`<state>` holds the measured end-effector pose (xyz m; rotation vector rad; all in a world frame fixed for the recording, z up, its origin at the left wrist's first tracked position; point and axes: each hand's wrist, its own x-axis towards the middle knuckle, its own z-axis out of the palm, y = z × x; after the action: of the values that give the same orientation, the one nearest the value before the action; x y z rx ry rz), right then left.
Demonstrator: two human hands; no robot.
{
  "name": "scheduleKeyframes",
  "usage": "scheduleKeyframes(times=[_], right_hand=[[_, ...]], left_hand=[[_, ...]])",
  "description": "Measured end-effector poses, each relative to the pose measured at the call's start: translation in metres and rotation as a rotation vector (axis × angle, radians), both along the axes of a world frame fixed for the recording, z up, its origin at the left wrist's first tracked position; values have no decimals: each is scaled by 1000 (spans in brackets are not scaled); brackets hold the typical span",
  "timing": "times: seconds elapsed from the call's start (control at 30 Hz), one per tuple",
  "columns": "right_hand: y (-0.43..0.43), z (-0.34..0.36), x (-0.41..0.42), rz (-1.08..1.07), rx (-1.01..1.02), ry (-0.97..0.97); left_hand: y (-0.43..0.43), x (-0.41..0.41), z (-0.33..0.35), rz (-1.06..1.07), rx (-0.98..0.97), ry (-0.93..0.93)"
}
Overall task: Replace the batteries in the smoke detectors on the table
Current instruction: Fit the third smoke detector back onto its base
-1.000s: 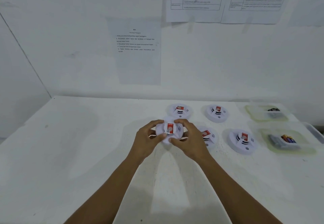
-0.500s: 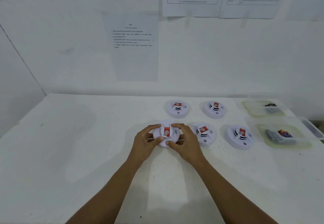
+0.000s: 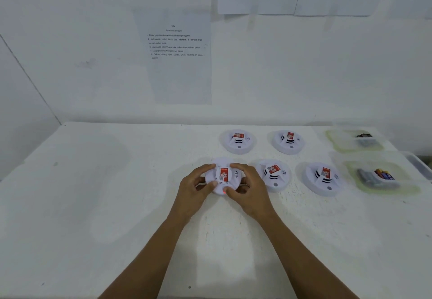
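Both my hands grip one white round smoke detector point(image 3: 223, 176) with a red label, face up on the white table point(image 3: 117, 193). My left hand point(image 3: 196, 187) clasps its left rim and my right hand point(image 3: 249, 187) its right rim, both thumbs at the front edge. A red light glows at the detector's front, between my thumbs. Several more detectors of the same kind lie to the right and behind: one point(image 3: 273, 174) right beside my right hand, one point(image 3: 321, 177) further right, two at the back point(image 3: 238, 140) point(image 3: 288, 141).
A clear tray point(image 3: 411, 187) at the right holds several batteries point(image 3: 376, 177). Behind it another clear tray point(image 3: 336, 139) holds a few dark batteries point(image 3: 364, 138). A wall with printed sheets point(image 3: 177, 58) stands just behind the table.
The held detector has come down and a little away from me, to the table surface. A red light now shows at its front edge. The view has tilted slightly.
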<state>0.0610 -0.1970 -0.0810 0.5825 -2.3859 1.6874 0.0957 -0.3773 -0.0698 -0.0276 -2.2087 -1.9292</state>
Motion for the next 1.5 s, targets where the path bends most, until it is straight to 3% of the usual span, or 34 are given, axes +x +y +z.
scheduleKeyframes(times=[0.57,1.5], right_hand=[[4,8,1,25,-127,-92],[2,8,2,10,-112,-55]], left_hand=[[-1,0,-4,-13,-14,17],[0,-2,-8,17,-68,16]])
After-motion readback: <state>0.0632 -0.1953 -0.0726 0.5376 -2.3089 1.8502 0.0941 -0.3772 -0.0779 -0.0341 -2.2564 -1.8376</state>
